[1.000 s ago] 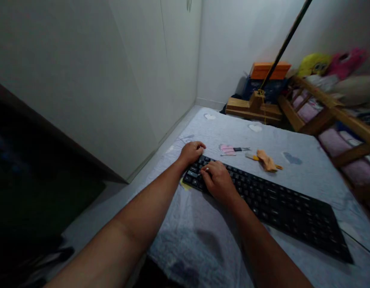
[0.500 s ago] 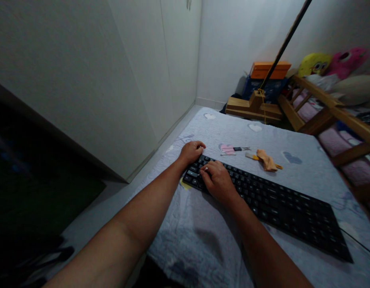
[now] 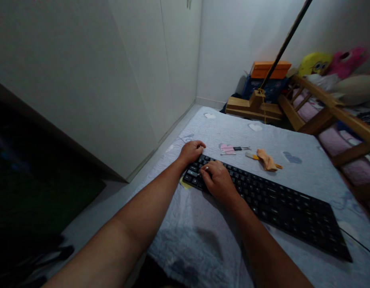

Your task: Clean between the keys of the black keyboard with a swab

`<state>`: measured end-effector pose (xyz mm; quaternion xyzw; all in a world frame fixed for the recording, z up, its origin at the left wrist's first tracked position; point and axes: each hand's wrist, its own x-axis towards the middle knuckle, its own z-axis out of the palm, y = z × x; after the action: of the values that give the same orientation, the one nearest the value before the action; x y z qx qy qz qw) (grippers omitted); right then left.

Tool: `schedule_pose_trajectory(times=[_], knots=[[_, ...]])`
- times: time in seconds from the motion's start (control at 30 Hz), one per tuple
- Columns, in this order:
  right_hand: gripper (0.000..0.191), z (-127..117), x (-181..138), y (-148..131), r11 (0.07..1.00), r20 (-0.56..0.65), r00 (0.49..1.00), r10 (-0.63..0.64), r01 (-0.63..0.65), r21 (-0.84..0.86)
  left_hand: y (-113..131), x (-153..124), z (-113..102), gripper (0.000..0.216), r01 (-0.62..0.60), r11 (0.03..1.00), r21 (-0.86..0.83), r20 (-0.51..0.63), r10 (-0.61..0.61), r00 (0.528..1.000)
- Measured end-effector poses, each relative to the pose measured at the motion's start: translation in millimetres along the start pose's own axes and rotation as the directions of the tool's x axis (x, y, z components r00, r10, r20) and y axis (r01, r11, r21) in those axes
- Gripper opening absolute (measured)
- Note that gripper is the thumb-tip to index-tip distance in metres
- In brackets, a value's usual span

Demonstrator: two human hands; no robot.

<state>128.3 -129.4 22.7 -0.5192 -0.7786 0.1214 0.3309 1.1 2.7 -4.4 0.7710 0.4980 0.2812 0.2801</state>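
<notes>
A black keyboard (image 3: pixel 269 198) lies slantwise on the pale patterned bedspread (image 3: pixel 185 240). At its far left corner is my left hand (image 3: pixel 191 152), fingers curled against the edge as it grips the keyboard; the thumb is mostly hidden. Over the left-hand keys, my right hand (image 3: pixel 217 178) is closed in a pinch on a thin white-tipped stick, which looks like a cotton swab (image 3: pixel 206 168). Its lower end points down at the keys. Beyond the keyboard lie a slim tool with a black grip and metal tip (image 3: pixel 239 148), another swab-like stick (image 3: pixel 228 154) and an orange cloth (image 3: pixel 265 160).
A yellow-handled brush (image 3: pixel 253 157) lies partly under the cloth. The keyboard's cable (image 3: pixel 357 242) runs off to the right. White cabinet doors (image 3: pixel 137 80) rise on the left. A wooden stand (image 3: pixel 253 106) with a dark pole and a wooden rail (image 3: pixel 331 102) are beyond the bed.
</notes>
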Motion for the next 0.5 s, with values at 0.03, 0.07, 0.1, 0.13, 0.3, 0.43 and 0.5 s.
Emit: schedule_pose_trajectory(times=[0.03,0.07,0.1,0.13,0.3,0.43,0.5], knots=[[0.017,0.1,0.0,0.1,1.000,0.000,1.000,0.001,-0.001,0.003,-0.1,0.0,0.0,0.031,-0.001,1.000,0.001,-0.002,0.001,1.000],[0.017,0.1,-0.1,0.2,1.000,0.002,1.000,0.003,-0.003,0.004,0.0,-0.1,-0.1,0.031,-0.002,1.000,0.002,-0.004,0.002,1.000],[0.017,0.1,-0.2,0.2,1.000,0.004,1.000,0.005,-0.005,0.004,0.3,-0.4,-0.3,0.031,-0.003,1.000,0.001,-0.006,0.003,1.000],[0.017,0.1,-0.3,0.3,1.000,0.006,1.000,0.006,-0.006,0.004,0.7,-0.6,-0.5,0.031,-0.004,1.000,0.000,-0.008,0.004,1.000],[0.017,-0.4,-0.5,0.1,1.000,0.013,1.000,0.018,-0.018,0.001,1.4,-0.9,-0.8,0.031,-0.003,1.000,-0.008,-0.009,0.003,1.000],[0.016,-0.6,-0.2,0.0,1.000,0.021,0.999,0.030,-0.030,0.004,0.7,-0.5,-0.4,0.031,-0.005,1.000,-0.007,-0.009,0.005,1.000],[0.017,-0.5,-0.3,0.1,1.000,0.018,0.999,0.031,-0.031,0.005,0.9,-0.8,-0.5,0.031,-0.002,1.000,-0.012,-0.012,0.002,1.000]])
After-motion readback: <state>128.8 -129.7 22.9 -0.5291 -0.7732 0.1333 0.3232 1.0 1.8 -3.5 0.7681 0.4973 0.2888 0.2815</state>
